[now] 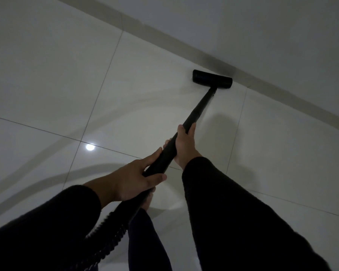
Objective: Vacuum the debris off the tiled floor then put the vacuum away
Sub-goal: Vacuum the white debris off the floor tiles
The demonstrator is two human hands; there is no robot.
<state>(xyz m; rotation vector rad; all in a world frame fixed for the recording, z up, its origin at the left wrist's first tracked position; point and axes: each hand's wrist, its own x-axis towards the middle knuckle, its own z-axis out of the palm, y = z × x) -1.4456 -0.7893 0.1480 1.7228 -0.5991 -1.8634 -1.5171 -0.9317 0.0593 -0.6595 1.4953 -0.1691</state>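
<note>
- Step in hand: vacuuming, judged from the floor head (212, 79) set flat on the tiled floor (47, 75); putting the vacuum away is not yet begun.
- Floor head: black, bar-shaped, at about 1 o'clock from the hands, just beside the skirting board (184, 43) at the foot of the wall (262, 22); whether it touches the skirting cannot be told.
- Wand (199, 108): black tube, long axis running from 7 o'clock near the body to 1 o'clock at the head, pointing toward the wall; the head's bar lies across it, roughly along the skirting.
- Right hand (184, 145): fingers wrapped around the wand, further forward.
- Left hand (133, 180): fingers and thumb curled around the wand's near end, above the ribbed hose (108, 225).
- Debris: none discernible in this dim view.
- Next move, as judgement: draw the head back toward 7 o'clock or slide it along the skirting, keeping it flat.
</note>
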